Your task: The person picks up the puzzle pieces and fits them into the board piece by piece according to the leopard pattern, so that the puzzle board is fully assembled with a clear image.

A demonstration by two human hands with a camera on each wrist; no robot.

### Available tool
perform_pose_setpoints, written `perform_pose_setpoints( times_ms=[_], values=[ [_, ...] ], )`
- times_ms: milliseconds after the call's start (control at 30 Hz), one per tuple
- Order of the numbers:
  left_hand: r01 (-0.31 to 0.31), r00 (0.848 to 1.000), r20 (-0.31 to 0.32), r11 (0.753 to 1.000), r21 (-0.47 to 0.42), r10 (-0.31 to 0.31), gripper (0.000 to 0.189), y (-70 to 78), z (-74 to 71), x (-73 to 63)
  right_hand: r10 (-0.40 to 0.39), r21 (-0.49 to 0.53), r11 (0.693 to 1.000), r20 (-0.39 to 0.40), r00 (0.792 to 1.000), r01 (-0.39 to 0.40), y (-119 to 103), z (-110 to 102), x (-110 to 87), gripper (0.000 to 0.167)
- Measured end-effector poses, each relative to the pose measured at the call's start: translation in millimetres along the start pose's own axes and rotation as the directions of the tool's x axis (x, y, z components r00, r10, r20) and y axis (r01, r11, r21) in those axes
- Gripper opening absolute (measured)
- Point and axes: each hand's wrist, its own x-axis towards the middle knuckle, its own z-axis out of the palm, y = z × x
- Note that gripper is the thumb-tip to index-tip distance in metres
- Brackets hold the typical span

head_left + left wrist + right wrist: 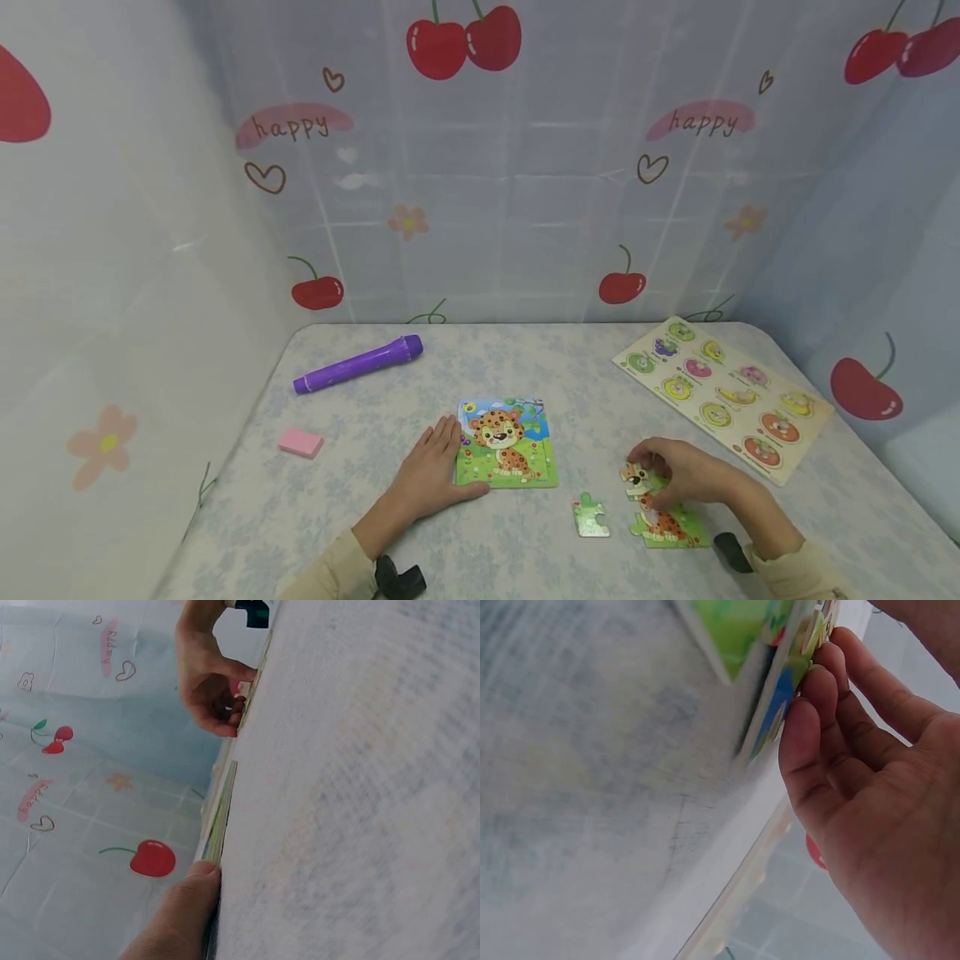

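Observation:
A square leopard picture board (507, 443) lies flat near the middle of the table. My left hand (430, 472) rests along its left edge with extended fingers, the thumb (196, 889) at the near corner. To the right, several joined jigsaw pieces (670, 528) show part of a similar leopard. My right hand (693, 472) bends over them, fingers and thumb curled onto the pieces at their upper part. In the right wrist view its fingertips (801, 731) touch a blue and green piece (775, 705). One loose green jigsaw piece (590, 517) lies between the board and the joined pieces.
A purple toy microphone (358, 365) lies at the back left, with a pink eraser-like block (301, 443) nearer. At the right, a fruit picture board (727, 396) slants across the table beyond my right hand. Printed curtains (495, 167) stand behind the table and at both sides.

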Motion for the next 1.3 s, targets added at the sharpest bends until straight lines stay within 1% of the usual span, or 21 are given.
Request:
perform_pose_setpoints(
  times_ms=[100, 200, 333, 500, 633, 733, 800, 900, 1000, 1100, 1300],
  values=[
    [-0.001, 1.000, -0.001, 1.000, 0.005, 0.001, 0.117, -0.2, 0.3, -0.5, 0.000, 0.017, 1.000, -0.009, 1.000, 0.000, 1.7, 1.6, 0.5, 0.056],
    [-0.003, 1.000, -0.003, 1.000, 0.009, 0.003, 0.117, -0.1, 0.4, -0.8, -0.018, 0.023, 1.000, -0.017, 1.000, 0.018, 3.7, 2.4, 1.1, 0.053],
    [-0.007, 1.000, -0.004, 1.000, 0.006, 0.007, 0.117, 0.7, -0.2, -1.1, -0.050, 0.003, 0.999, -0.024, 0.998, 0.050, 5.9, 2.6, 1.0, 0.051],
    [-0.010, 1.000, 0.000, 1.000, 0.001, 0.010, 0.116, 1.2, -0.5, -1.5, -0.060, -0.039, 0.998, -0.046, 0.997, 0.058, 6.2, 2.9, -0.8, 0.051],
    [-0.006, 1.000, -0.003, 1.000, 0.000, 0.006, 0.116, 0.9, -0.5, -1.4, -0.085, -0.064, 0.995, -0.091, 0.992, 0.080, 6.2, 2.0, -1.0, 0.037],
    [-0.004, 1.000, -0.004, 1.000, 0.001, 0.004, 0.116, 1.0, -0.6, -1.3, -0.090, -0.071, 0.994, -0.108, 0.990, 0.083, 6.1, 1.3, -0.5, 0.030],
    [-0.005, 1.000, -0.004, 1.000, -0.003, 0.005, 0.116, 1.3, -0.7, -1.0, -0.068, -0.072, 0.996, -0.096, 0.993, 0.061, 5.5, 1.4, -0.7, 0.035],
    [-0.005, 1.000, -0.003, 1.000, -0.004, 0.005, 0.116, 1.8, -0.7, -0.4, 0.003, -0.061, 0.998, -0.064, 0.998, -0.007, 2.1, 1.5, -2.0, 0.048],
    [-0.004, 1.000, -0.005, 1.000, -0.002, 0.004, 0.116, 1.8, -0.4, 0.3, 0.041, -0.043, 0.998, -0.031, 0.999, -0.042, -2.2, 0.5, -3.4, 0.059],
    [0.000, 1.000, -0.004, 1.000, -0.001, 0.000, 0.116, 1.7, -0.1, 0.7, 0.041, -0.036, 0.998, -0.015, 0.999, -0.042, -5.5, -0.6, -4.1, 0.062],
    [0.002, 1.000, -0.006, 1.000, -0.010, -0.002, 0.117, 2.1, 0.3, 1.3, 0.061, -0.056, 0.997, -0.008, 0.998, -0.062, -5.0, -0.5, -2.0, 0.060]
  ],
)
